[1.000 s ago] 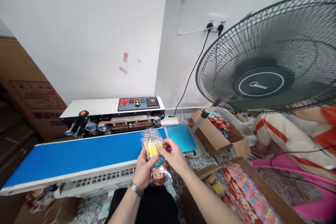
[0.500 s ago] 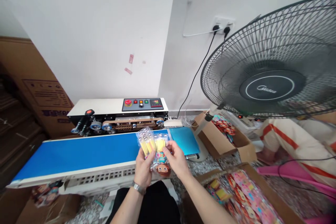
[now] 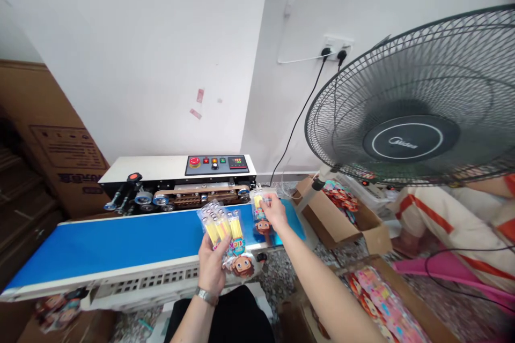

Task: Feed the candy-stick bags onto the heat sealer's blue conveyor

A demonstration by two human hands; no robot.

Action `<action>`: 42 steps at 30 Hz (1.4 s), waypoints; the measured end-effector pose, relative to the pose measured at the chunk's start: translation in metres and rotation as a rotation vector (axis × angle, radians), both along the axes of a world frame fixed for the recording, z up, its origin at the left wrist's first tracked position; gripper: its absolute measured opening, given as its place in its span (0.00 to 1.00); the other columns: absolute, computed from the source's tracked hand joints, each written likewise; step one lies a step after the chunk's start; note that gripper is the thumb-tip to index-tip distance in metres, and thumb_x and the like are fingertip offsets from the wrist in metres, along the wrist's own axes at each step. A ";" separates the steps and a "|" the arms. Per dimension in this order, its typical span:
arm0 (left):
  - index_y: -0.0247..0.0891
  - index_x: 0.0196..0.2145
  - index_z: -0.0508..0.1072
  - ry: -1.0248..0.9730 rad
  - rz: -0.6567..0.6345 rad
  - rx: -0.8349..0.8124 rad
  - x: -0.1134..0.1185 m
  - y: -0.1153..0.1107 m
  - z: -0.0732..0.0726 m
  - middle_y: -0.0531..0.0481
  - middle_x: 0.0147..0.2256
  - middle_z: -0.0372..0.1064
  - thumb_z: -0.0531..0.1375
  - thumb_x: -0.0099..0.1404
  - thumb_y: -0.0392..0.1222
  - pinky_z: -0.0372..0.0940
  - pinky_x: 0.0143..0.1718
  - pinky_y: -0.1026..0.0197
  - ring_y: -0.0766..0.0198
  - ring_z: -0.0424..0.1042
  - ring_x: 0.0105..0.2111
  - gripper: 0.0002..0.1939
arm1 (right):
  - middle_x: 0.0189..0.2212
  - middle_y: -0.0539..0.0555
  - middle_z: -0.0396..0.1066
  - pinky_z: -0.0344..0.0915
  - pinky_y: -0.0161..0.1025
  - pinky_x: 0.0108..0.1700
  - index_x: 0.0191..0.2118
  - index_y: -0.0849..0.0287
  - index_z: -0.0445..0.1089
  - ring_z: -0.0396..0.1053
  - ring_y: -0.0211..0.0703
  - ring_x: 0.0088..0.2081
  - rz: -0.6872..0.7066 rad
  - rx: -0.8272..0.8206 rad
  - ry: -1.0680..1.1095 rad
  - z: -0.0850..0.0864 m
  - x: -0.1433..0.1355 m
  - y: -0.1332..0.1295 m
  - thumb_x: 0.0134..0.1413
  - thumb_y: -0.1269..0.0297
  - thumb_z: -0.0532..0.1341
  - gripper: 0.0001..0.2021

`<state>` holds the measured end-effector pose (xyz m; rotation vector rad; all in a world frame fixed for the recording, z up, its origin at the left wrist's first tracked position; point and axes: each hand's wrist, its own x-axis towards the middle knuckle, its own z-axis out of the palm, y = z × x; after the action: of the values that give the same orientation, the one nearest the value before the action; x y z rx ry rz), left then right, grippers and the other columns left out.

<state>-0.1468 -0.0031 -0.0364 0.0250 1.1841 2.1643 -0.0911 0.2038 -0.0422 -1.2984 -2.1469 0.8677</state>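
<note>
In my left hand (image 3: pixel 213 262) is a fanned bunch of clear printed packets (image 3: pixel 236 246), with yellow sticks inside and a cartoon face at the bottom; the fingers are closed round them. My right hand (image 3: pixel 274 213) pinches a single packet (image 3: pixel 262 218) of the same kind over the right end of the blue conveyor belt (image 3: pixel 132 238). Behind the belt, the band sealing machine (image 3: pixel 177 179) has its rollers and brown band facing me. Its control panel (image 3: pixel 216 165) carries a red button and a lit display.
A large black fan (image 3: pixel 406 139) stands at the right. Open cardboard boxes of packets stand on the floor, one behind the belt's end (image 3: pixel 325 209) and one near my right arm (image 3: pixel 426 300). A person's leg (image 3: pixel 422 214) shows at far right.
My right hand has drawn one packet off the bunch and carried it right and up to the machine's right end. My left hand has shifted slightly left with the others.
</note>
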 end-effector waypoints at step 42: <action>0.37 0.42 0.67 0.026 0.044 -0.008 -0.002 0.005 -0.003 0.45 0.39 0.72 0.66 0.48 0.42 0.66 0.38 0.57 0.57 0.73 0.37 0.23 | 0.29 0.50 0.68 0.63 0.33 0.33 0.31 0.58 0.66 0.66 0.38 0.31 0.587 -0.137 0.250 0.013 0.008 -0.083 0.48 0.58 0.59 0.09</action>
<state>-0.1491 0.0014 -0.0391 0.0240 1.2186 2.2041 -0.0828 0.1206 -0.0291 -0.5610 -2.3168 1.3442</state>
